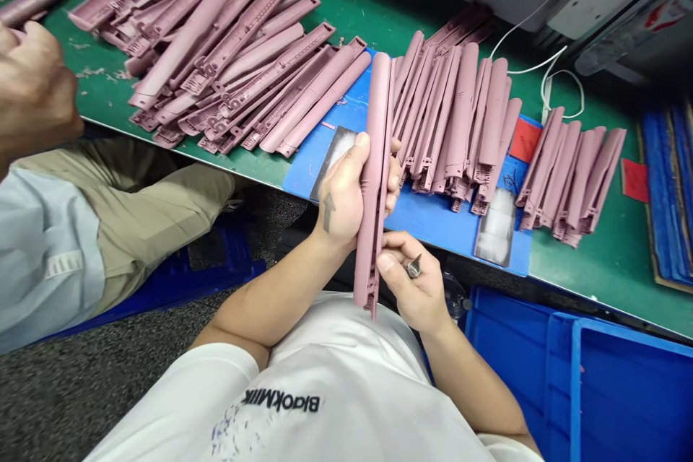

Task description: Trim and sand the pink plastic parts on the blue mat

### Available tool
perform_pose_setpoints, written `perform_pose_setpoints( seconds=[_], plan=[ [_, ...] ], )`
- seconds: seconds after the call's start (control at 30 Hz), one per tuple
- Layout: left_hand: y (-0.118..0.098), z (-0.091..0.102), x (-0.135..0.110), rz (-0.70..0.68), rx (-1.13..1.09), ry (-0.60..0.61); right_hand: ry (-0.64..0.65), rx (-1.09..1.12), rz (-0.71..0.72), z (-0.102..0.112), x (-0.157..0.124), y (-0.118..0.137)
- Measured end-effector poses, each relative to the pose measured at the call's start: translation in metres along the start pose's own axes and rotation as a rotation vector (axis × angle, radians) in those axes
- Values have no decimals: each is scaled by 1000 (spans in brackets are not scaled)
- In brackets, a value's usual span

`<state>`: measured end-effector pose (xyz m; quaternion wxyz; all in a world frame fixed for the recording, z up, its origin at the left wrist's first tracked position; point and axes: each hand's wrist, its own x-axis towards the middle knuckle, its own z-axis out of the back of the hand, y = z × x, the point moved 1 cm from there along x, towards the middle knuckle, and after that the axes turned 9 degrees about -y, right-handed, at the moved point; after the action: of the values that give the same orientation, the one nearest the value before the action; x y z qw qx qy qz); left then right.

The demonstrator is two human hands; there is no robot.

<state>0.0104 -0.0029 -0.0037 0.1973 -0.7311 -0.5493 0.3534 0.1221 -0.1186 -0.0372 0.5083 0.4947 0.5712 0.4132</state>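
Observation:
My left hand (pixel 346 195) is wrapped round a long pink plastic shell part (pixel 371 188), held nearly upright above the table's front edge. Its thumb lies on the smooth outer face, and the fingers curl round the far side. My right hand (pixel 414 281) is closed beside the part's lower end, thumb and fingertips at its open edge. Out of that hand pokes a small pointed metal tool (pixel 414 266); most of it is hidden by the fingers. Several similar pink parts (pixel 452 115) stand bunched on the blue mat (pixel 401 213) just beyond.
A heap of pink parts (pixel 232 50) lies at the left, a smaller row (pixel 571 173) at the right on the green table (pixel 595 267). At far left is a co-worker's hand (pixel 35 86). Blue crates (pixel 577 375) stand lower right; a white cable (pixel 546 72) trails behind.

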Motion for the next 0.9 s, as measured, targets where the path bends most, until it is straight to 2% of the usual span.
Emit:
perform_pose_setpoints(
  seconds=[0.13,0.27,0.33,0.43,0.6,0.73,0.9],
  plan=[
    [-2,-1,-4,-16,52,-67,4,-138,26,6,2,2],
    [-1,1,-5,-25,88,-77,-24,-517,124,28,7,17],
    [0,3,-5,-21,100,-77,-65,-701,251,39,12,31],
    [2,5,-7,20,104,-72,-127,-869,537,51,25,51],
    [5,1,-12,82,112,-58,-231,-1075,863,57,50,74],
    [3,-1,-11,86,101,-72,-143,-1115,991,55,59,80],
    [2,2,-6,59,130,-101,-28,-1091,970,55,53,71]
  ],
)
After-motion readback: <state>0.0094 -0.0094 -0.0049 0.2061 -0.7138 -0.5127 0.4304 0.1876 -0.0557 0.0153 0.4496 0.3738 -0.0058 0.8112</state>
